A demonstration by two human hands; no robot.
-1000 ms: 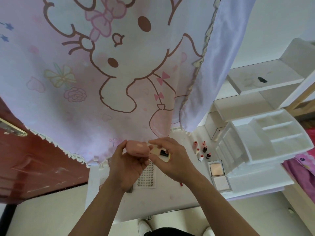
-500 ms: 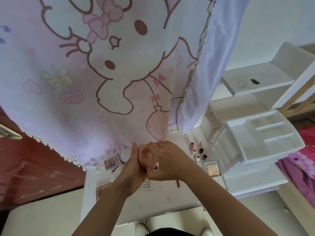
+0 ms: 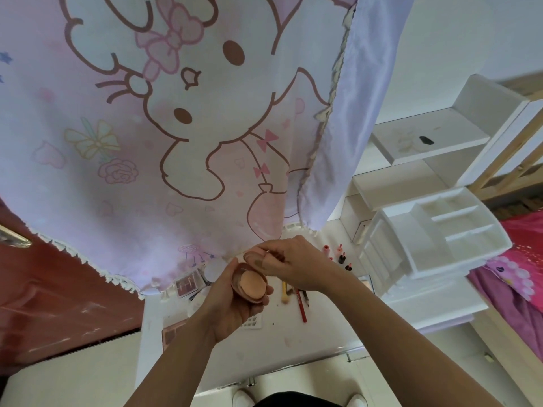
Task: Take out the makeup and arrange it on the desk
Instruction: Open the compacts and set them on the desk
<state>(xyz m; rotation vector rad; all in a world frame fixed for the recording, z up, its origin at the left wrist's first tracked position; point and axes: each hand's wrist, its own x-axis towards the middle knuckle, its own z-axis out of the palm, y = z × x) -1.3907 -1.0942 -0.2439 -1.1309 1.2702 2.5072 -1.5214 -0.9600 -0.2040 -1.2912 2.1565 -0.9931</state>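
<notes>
**While a compact (image 3: 251, 284) is being opened above the bench (image 3: 293, 333)**

Head view: the left hand (image 3: 232, 304) is curling its fingers round the open compact, puff showing. The right hand (image 3: 293, 262) is pinching what looks like its lid (image 3: 255, 259). Next, probably, comes closing it and laying it beside the pencils (image 3: 302, 305).

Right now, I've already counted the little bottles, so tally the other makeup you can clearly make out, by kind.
Palettes: 2
Pencils: 2
Brush: 1
Compact with puff: 1
Total: 6, leaving out things too hidden behind the arms to tell.
</notes>
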